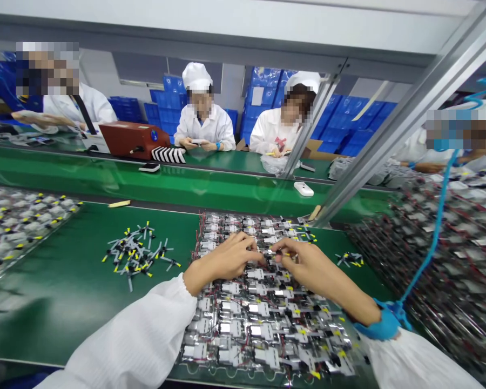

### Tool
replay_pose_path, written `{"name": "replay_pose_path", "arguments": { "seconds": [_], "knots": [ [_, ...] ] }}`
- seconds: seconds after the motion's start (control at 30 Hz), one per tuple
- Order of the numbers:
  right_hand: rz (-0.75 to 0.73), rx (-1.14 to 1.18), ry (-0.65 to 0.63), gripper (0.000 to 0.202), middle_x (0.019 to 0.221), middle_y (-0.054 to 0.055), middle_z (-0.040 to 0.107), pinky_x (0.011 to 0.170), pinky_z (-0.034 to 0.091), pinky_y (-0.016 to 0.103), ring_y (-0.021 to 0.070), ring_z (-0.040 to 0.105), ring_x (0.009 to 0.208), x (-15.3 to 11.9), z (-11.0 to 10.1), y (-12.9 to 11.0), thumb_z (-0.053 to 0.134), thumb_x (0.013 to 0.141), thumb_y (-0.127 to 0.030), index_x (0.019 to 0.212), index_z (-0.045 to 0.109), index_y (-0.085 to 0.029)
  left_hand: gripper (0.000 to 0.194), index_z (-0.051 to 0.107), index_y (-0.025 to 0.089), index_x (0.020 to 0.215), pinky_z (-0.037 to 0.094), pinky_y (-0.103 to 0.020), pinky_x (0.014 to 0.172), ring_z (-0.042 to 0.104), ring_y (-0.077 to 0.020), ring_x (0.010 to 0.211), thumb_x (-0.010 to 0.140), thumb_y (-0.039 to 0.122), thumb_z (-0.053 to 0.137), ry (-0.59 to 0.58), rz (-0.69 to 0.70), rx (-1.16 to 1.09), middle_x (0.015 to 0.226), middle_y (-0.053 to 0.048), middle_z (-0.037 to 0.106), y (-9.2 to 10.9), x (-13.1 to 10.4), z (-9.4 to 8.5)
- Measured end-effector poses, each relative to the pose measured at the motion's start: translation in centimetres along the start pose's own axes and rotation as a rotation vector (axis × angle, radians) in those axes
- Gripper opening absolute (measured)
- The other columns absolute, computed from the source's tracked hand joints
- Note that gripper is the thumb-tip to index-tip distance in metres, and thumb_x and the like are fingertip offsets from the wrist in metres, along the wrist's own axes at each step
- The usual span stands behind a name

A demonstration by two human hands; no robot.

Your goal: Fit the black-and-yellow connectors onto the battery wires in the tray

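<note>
A clear plastic tray (192,368) lies in front of me, filled with rows of small white-and-silver parts with red and black wires and yellow tabs. Over its upper middle, my left hand (230,256) is closed, its fingers bent down among the parts; what the fingertips grip is hidden. Just to the right, my right hand (308,267) pinches a small black part (278,252) between thumb and fingers. The fingertips of both hands are close together but apart. A blue wrist strap (383,322) with a coiled cord circles my right wrist.
Left of the tray is a pile of small grey-and-yellow pieces (135,254); a smaller pile (350,259) lies right. Filled trays stand at far left (20,224) and stacked at right (449,243). A metal post (389,124) slants overhead. Several co-workers sit across the green bench.
</note>
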State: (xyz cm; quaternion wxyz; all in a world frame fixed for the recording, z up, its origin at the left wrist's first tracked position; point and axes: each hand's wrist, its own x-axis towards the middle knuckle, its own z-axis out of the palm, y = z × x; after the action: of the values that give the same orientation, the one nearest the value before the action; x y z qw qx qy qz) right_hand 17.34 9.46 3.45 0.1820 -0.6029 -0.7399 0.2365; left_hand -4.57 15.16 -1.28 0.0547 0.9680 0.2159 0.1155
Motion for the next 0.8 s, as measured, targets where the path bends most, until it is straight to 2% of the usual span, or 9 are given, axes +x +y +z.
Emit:
{"name": "replay_pose_path", "arguments": {
  "seconds": [0.1, 0.23, 0.33, 0.47, 0.6, 0.8],
  "knots": [
    [0.018, -0.015, 0.009, 0.019, 0.077, 0.003, 0.069, 0.062, 0.039, 0.029, 0.0206, 0.06, 0.066, 0.4, 0.3, 0.1, 0.054, 0.079, -0.033, 0.091, 0.063, -0.022, 0.04, 0.064, 0.022, 0.11, 0.041, -0.037, 0.091, 0.045, -0.0253, 0.103, 0.083, 0.0, 0.044, 0.031, -0.026, -0.01, 0.108, -0.008, 0.053, 0.3, -0.1, -0.1],
    [-0.001, -0.02, 0.008, 0.012, 0.075, 0.002, 0.068, 0.062, 0.037, 0.028, 0.0205, 0.059, 0.067, 0.7, 0.7, 0.1, 0.051, 0.084, -0.033, 0.086, 0.059, -0.024, 0.03, 0.063, 0.02, 0.109, 0.042, -0.035, 0.094, 0.045, -0.0241, 0.105, 0.088, 0.007, 0.046, 0.094, -0.047, -0.154, 0.102, -0.008, 0.054, 0.7, -0.1, -0.6],
    [-0.039, 0.01, 0.005, 0.012, 0.072, 0.0, 0.065, 0.062, 0.037, 0.028, 0.0198, 0.056, 0.065, 0.8, 1.0, 0.1, 0.049, 0.087, -0.034, 0.087, 0.055, -0.024, 0.016, 0.061, 0.018, 0.107, 0.042, -0.035, 0.094, 0.046, -0.0245, 0.104, 0.093, 0.022, 0.054, 0.125, -0.066, -0.251, 0.097, -0.007, 0.055, 0.7, -0.2, -0.9],
    [-0.055, 0.021, -0.001, 0.012, 0.069, -0.001, 0.062, 0.061, 0.037, 0.027, 0.0191, 0.055, 0.063, 1.0, 1.4, 0.1, 0.048, 0.09, -0.033, 0.089, 0.055, -0.024, 0.015, 0.059, 0.02, 0.105, 0.042, -0.035, 0.093, 0.05, -0.0231, 0.101, 0.099, 0.032, 0.052, 0.13, -0.084, -0.371, 0.097, -0.006, 0.059, 0.4, -0.3, -0.7],
    [-0.057, 0.015, -0.012, 0.016, 0.07, 0.0, 0.065, 0.063, 0.037, 0.028, 0.0203, 0.058, 0.065, 1.1, 1.7, -0.1, 0.051, 0.089, -0.03, 0.095, 0.064, -0.023, 0.022, 0.057, 0.021, 0.112, 0.043, -0.034, 0.09, 0.052, -0.0238, 0.105, 0.095, 0.034, 0.06, 0.137, -0.16, -0.476, 0.105, -0.006, 0.062, 0.0, -0.3, -0.5],
    [-0.055, 0.037, -0.003, 0.011, 0.073, 0.001, 0.069, 0.063, 0.038, 0.028, 0.0195, 0.06, 0.066, 1.2, 2.1, -0.2, 0.058, 0.085, -0.027, 0.083, 0.068, -0.022, 0.025, 0.065, 0.02, 0.111, 0.042, -0.035, 0.091, 0.056, -0.0239, 0.102, 0.092, 0.036, 0.066, 0.121, -0.148, -0.426, 0.099, -0.006, 0.065, -0.4, -0.1, -0.2]
  ]
}}
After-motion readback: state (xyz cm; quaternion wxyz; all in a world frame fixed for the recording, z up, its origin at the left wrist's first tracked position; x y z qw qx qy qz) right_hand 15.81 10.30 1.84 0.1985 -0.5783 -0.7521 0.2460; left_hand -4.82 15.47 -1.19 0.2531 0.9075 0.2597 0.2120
